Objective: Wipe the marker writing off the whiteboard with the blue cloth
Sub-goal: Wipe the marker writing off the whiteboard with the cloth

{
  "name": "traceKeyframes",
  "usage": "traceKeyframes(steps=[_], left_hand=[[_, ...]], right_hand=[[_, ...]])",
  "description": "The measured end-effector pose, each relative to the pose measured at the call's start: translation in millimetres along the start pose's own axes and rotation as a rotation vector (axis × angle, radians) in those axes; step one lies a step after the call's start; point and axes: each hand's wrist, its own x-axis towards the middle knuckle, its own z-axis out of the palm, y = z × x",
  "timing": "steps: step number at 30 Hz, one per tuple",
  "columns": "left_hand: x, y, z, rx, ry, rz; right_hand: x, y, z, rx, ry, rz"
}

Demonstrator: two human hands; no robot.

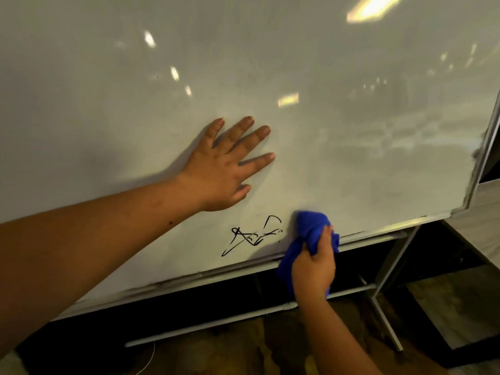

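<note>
A large whiteboard fills most of the view. Black marker writing sits near its bottom edge. My left hand lies flat on the board above the writing, fingers spread. My right hand grips a bunched blue cloth and presses it on the board just to the right of the writing. Part of the cloth hangs down below the hand.
The board's metal frame and tray run along the bottom. Stand legs and crossbars reach down to a brown floor at the lower right. A white cable lies on the floor at the bottom left.
</note>
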Motion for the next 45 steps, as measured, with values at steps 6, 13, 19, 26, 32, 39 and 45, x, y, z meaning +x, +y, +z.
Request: traceKeyframes(steps=[6,13,19,26,32,39,45], left_hand=[[-8.3,-7.4,6.1,0.045,-0.048,0.002],[-7.9,-0.8,6.9,0.036,-0.063,0.014],[-9.2,3.4,6.3,0.025,-0.060,0.006],[-10.3,-4.7,9.2,0.010,-0.080,0.010],[-7.5,-1.0,6.3,0.021,-0.056,0.037],[-9.1,-4.4,11.3,0.036,-0.077,0.014],[-6.4,-5.4,11.3,0.027,-0.085,0.016]], right_hand=[[-61.1,0.7,55.4,-0.319,-0.411,-0.432],[-18.9,10.6,11.8,-0.264,-0.191,-0.315],[1.4,-4.6,10.6,-0.095,0.017,-0.145],[-64.3,-8.6,51.3,-0.370,-0.520,-0.722],[1.3,-28.1,9.1,-0.167,-0.088,-0.488],[-25.6,-16.0,31.0,-0.351,-0.343,-0.767],[-43.3,4.5,29.9,-0.464,-0.596,-0.748]])
